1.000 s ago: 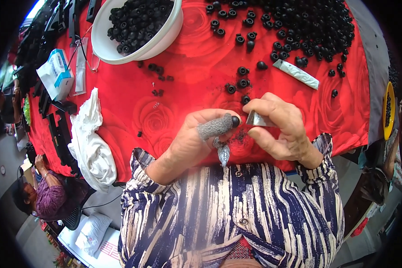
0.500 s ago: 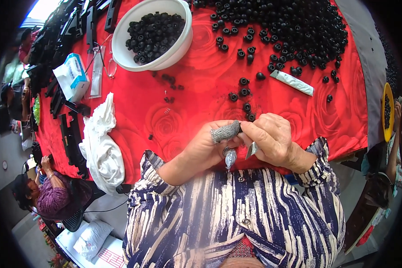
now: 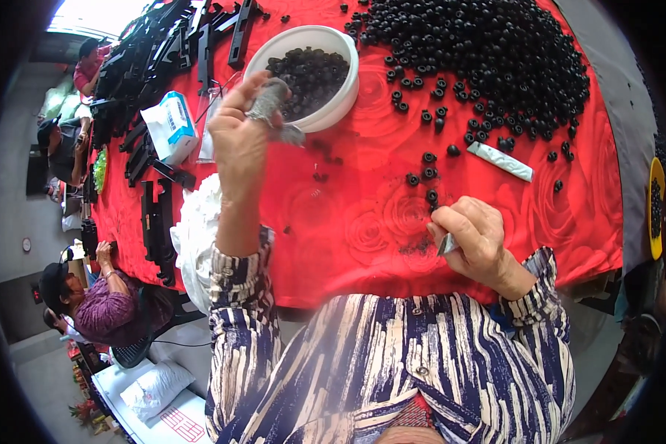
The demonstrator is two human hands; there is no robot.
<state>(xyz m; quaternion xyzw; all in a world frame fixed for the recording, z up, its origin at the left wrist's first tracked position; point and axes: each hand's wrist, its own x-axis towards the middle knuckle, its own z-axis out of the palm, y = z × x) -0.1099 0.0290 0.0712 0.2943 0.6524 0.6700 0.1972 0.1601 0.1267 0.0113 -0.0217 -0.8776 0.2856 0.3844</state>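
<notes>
My left hand (image 3: 243,137) is raised beside the near left rim of a white plastic bowl (image 3: 350,81). Grey wrapping covers two of its digits, which stand apart, slightly blurred, and I see nothing between them. Small round black plastic parts (image 3: 311,74) fill the bowl's bottom. Over the red cloth in front of me, my right hand (image 3: 475,240) is closed around a small flat metal blade (image 3: 447,244), mostly hidden by the fingers. Its fingertips meet the nearest of several black caps (image 3: 429,175) lying in a short line. Dark crumbs dust the cloth just below them.
A large heap of black caps (image 3: 488,59) covers the far right. A pale flat packet (image 3: 500,162) lies near it. At left are a tissue box (image 3: 172,129), a white cloth (image 3: 198,222) and long black plastic pieces (image 3: 155,229). Another person (image 3: 111,311) sits at the left edge.
My left hand has moved from beside the right hand up and left to the bowl. The right hand has shifted slightly to the line of caps, still with the blade. The view has shifted.
</notes>
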